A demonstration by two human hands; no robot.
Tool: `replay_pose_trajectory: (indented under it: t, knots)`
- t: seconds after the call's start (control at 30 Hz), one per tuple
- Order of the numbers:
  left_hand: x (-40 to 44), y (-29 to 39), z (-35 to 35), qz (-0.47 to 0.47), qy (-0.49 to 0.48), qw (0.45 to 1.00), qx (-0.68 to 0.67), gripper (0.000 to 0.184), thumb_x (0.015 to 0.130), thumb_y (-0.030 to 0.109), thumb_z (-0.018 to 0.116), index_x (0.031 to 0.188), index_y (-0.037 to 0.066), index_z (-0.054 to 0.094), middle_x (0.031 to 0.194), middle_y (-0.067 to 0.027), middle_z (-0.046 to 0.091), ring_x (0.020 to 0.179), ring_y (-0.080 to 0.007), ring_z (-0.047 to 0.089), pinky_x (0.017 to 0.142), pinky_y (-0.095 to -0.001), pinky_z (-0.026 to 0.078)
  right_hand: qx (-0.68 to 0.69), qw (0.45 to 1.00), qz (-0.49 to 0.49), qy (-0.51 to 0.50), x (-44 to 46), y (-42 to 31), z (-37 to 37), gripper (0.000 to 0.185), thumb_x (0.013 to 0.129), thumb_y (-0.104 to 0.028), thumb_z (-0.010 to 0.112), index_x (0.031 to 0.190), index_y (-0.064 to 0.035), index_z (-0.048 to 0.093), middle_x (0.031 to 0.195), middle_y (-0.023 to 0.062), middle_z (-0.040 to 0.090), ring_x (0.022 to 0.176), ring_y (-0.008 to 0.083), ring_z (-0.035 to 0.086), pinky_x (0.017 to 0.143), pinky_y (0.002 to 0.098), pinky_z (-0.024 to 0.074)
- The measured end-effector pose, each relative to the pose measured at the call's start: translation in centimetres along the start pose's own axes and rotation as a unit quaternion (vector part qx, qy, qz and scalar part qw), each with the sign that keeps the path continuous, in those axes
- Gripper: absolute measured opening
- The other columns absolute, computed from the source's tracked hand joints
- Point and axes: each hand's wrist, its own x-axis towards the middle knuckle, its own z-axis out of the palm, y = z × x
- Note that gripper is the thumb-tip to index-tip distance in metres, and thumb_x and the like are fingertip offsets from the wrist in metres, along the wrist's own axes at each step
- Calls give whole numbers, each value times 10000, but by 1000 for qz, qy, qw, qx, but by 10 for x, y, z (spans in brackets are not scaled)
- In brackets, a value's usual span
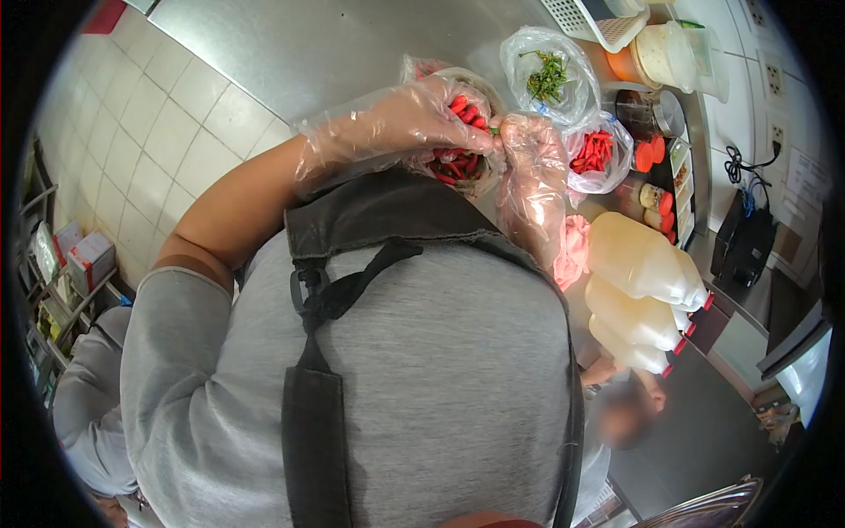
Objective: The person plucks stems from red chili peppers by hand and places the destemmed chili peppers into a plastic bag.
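Note:
My left hand [422, 114], in a clear plastic glove, closes around several red chilies [469, 113]. Its fingertips meet those of my gloved right hand [533, 158], which are pinched together at a small green stem [495, 131]. Under the hands, a plastic-lined container holds more red chilies [455, 165]; my left hand and the apron cover part of it. Beside my right hand stands a clear plastic bag [620, 167] with bright red chilies [591, 152]. Farther forward, another open bag [521, 55] contains green stems [547, 77].
Large jugs of pale liquid [638, 260] with red caps and a pink cloth [572, 251] are to the right. Along the wall are jars [651, 114], tubs [664, 55] and a white basket [607, 26]. Another person [616, 422] is at lower right, a grey sleeve [97, 396] at lower left.

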Motion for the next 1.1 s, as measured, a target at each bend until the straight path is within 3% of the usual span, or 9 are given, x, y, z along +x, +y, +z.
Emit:
replay_pose_trajectory:
  t: [0.37, 0.43, 0.6, 0.73, 0.83, 0.9, 0.93, 1.0, 1.1]
  knots:
    - [2, 0, -4, 144, -30, 970, 191, 234, 836, 253, 768, 889, 48, 668, 832, -5, 618, 820, -105, 550, 749, -281, 452, -38, 998, 24, -37, 8, 0, -19, 80, 984, -99, 566, 1005, -23, 579, 922, 64, 630, 780, 94, 542, 721, 231, 450]
    - [-2, 5, 0, -19, 8, 999, -31, 220, 851, 266, 750, 913, 64, 689, 831, -19, 640, 755, -87, 573, 675, -247, 465, -20, 998, 22, -52, 10, -4, -15, 102, 985, -111, 568, 1028, -19, 582, 927, 63, 625, 783, 94, 542, 731, 229, 447]
    - [-5, 21, -3, -40, 3, 994, -99, 225, 885, 279, 680, 917, 56, 692, 736, -12, 640, 622, -42, 554, 478, -171, 379, -12, 999, -22, -42, 8, -8, -13, 180, 961, -87, 600, 1118, -1, 590, 916, 48, 631, 798, 113, 571, 781, 245, 460]
    - [-5, 19, -7, -87, 1, 991, -106, 229, 899, 280, 664, 935, 56, 693, 751, -17, 643, 619, -44, 557, 477, -153, 377, -73, 997, -13, -14, 6, -8, -5, 203, 940, -106, 643, 1115, -7, 612, 990, 79, 647, 861, 138, 599, 810, 276, 482]
    - [-1, 13, -13, -63, -35, 989, -132, 347, 942, 274, 607, 1141, -6, 655, 881, -65, 670, 735, -110, 627, 611, -214, 492, -177, 981, -79, -10, 13, -14, -2, 178, 927, -28, 610, 1101, 11, 610, 907, 44, 626, 819, 108, 581, 828, 259, 470]
    - [0, 13, -14, -84, -37, 987, -131, 374, 964, 287, 583, 1179, -15, 628, 922, -76, 665, 774, -121, 636, 616, -210, 499, -264, 933, -228, 86, 32, -17, -9, 182, 905, -36, 621, 1084, -2, 624, 925, 81, 636, 859, 142, 588, 840, 286, 476]
    - [3, 6, -17, -85, -39, 987, -130, 374, 964, 287, 583, 1179, -15, 628, 922, -76, 665, 774, -121, 636, 616, -210, 499, -450, 844, -276, 93, 46, -20, -31, 292, 885, -60, 620, 1176, -40, 632, 1094, 196, 649, 1041, 262, 609, 927, 361, 471]
    - [7, -9, -23, 58, -96, 983, -147, 402, 991, 303, 544, 1214, -26, 598, 959, -86, 661, 807, -142, 650, 600, -210, 502, -523, 809, -261, 66, 62, -21, -51, 348, 883, -69, 611, 1231, -69, 622, 1196, 232, 609, 1150, 314, 563, 978, 390, 445]
    - [4, -7, -20, 63, -48, 982, -173, 433, 1006, 316, 516, 1239, -46, 565, 979, -106, 658, 827, -166, 658, 575, -208, 508, -582, 778, -234, 17, 64, -34, -67, 457, 892, -91, 583, 1348, -125, 577, 1410, 269, 487, 1346, 386, 442, 1080, 427, 374]
